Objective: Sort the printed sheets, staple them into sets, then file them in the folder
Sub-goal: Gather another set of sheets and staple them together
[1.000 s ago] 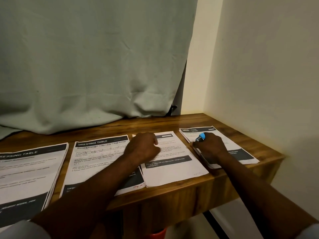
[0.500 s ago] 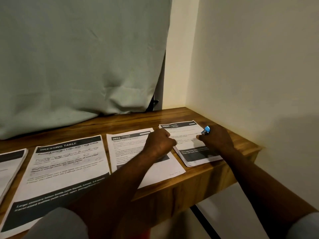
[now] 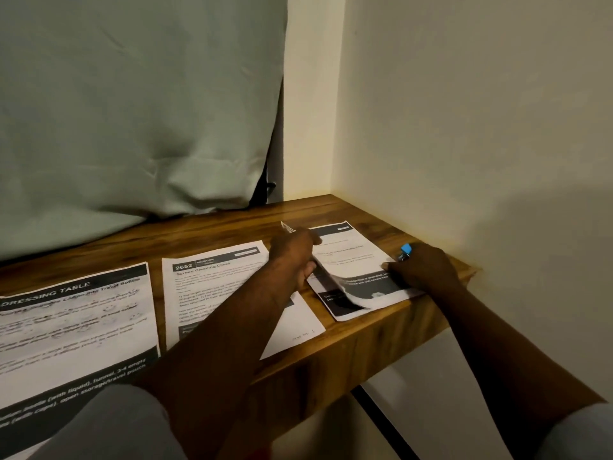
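Moved: top sheet now peels up at its left edge
Left hand: pinching that edge
Right hand: curled round blue stapler, resting on stack
Stack: tabletop, far right

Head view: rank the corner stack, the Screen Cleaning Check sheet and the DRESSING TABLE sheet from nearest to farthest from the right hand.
From the right hand, gripping a blue tool:
1. The corner stack: under its fingertips, far right.
2. The Screen Cleaning Check sheet: middle, left of the stack.
3. The DRESSING TABLE sheet: far left.
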